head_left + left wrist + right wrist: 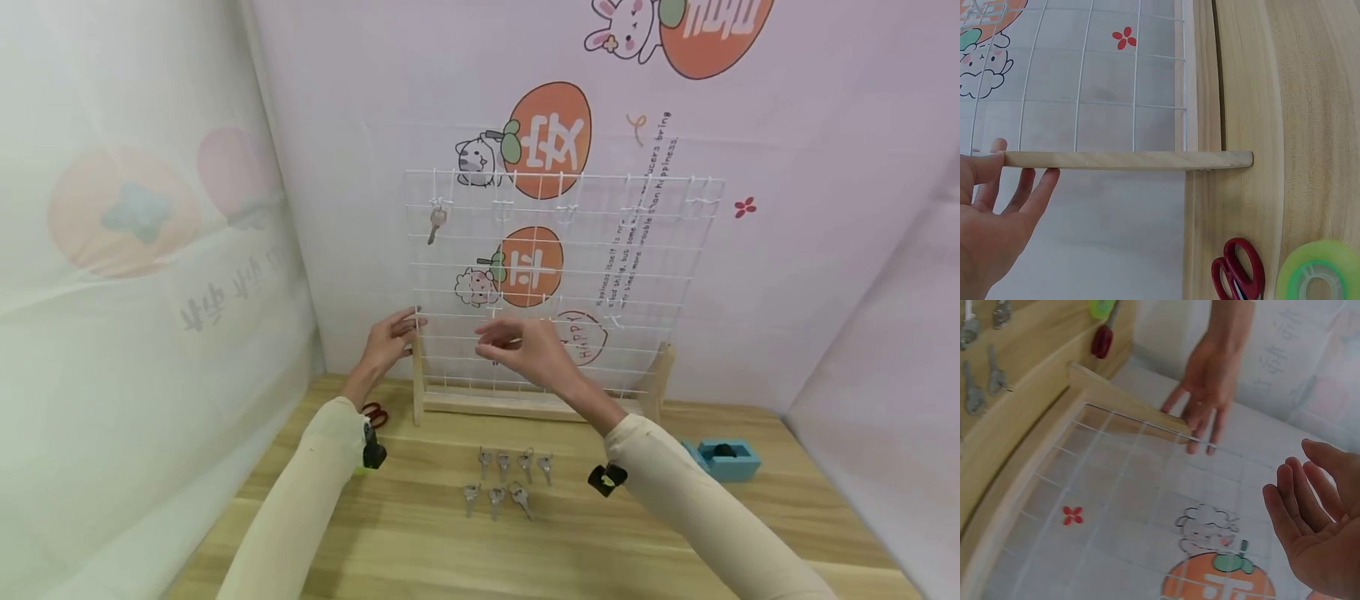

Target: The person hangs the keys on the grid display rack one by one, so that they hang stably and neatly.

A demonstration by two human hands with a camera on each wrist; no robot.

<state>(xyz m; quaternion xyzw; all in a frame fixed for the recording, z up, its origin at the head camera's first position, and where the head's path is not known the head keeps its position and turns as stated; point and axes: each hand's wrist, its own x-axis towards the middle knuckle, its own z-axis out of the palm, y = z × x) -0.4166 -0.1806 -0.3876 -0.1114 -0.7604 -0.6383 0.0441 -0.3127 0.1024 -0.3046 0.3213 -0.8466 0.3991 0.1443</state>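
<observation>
My left hand holds the left wooden post of a stand, thumb on one side and fingertips on the other. The stand carries a white wire grid. In front of the grid my right hand is lifted with loosely curved fingers; in the right wrist view this hand has nothing in it. One key hangs from a hook at the grid's upper left. Several keys with rings lie in two rows on the tabletop below.
Red-handled scissors and a green tape roll lie by the left post. A blue tape dispenser stands at the right on the wooden table. Several more white hooks line the grid's upper part. Printed cloth surrounds the back and sides.
</observation>
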